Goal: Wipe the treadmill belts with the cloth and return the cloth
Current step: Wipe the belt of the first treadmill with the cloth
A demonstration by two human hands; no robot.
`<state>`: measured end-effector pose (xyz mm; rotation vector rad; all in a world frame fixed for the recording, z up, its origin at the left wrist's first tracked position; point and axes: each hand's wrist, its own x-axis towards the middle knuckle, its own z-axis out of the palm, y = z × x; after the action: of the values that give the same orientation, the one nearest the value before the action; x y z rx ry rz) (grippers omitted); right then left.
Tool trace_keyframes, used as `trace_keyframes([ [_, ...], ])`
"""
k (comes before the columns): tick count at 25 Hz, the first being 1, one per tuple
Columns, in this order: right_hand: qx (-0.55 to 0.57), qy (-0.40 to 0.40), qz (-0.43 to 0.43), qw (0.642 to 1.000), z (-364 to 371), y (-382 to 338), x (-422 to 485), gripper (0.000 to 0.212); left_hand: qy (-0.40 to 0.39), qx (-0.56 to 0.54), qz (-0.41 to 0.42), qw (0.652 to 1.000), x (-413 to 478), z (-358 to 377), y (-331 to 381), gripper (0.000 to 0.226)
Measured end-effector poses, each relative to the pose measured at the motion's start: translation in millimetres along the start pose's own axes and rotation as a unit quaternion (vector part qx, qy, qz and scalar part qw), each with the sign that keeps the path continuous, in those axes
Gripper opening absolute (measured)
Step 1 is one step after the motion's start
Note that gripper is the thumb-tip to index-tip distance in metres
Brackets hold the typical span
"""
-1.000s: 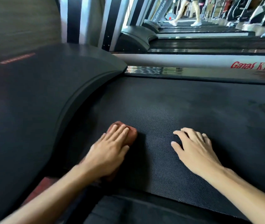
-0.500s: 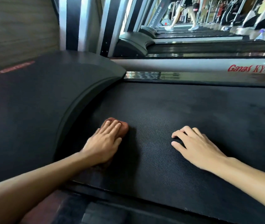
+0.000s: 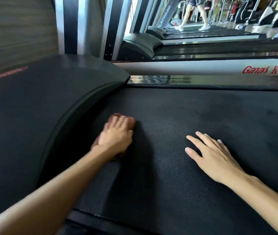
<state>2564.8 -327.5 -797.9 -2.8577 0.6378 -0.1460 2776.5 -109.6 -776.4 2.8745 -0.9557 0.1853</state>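
Note:
A black ribbed treadmill belt fills the lower frame. My left hand presses a reddish-brown cloth flat against the belt, close to the curved dark motor cover. Most of the cloth is hidden under the palm; only its far end shows past the fingertips. My right hand lies flat on the belt to the right, fingers spread, holding nothing.
The dark motor cover rises at the left. A silver side rail with red lettering borders the belt's far side. Beyond it stand more treadmills, and a person's legs walk on one far back.
My left hand has slid the cloth forward along the belt, toward the motor cover, with the arm stretching out further. My right hand has stayed planted on the belt.

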Motion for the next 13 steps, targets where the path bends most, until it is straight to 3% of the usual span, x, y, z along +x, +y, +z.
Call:
trace_keyframes([
  [3,-0.007,0.009,0.0,1.0,3,-2,-3,0.058,-0.019,-0.024,0.154,0.988,-59,4,72,0.062],
  [5,-0.003,0.014,-0.006,1.0,2,0,-6,0.058,-0.015,-0.018,0.188,0.982,-86,1,56,0.064],
  [10,-0.001,0.02,-0.002,1.0,3,-3,-8,0.056,-0.034,-0.005,-0.069,0.997,-37,-10,-56,0.056],
  [11,0.0,0.021,0.0,1.0,4,-3,-7,0.056,-0.031,-0.004,-0.091,0.995,-28,-10,-48,0.056],
  [13,0.009,0.022,0.0,1.0,4,-4,-6,0.053,-0.01,-0.013,-0.049,0.999,-24,-4,-4,0.058],
])
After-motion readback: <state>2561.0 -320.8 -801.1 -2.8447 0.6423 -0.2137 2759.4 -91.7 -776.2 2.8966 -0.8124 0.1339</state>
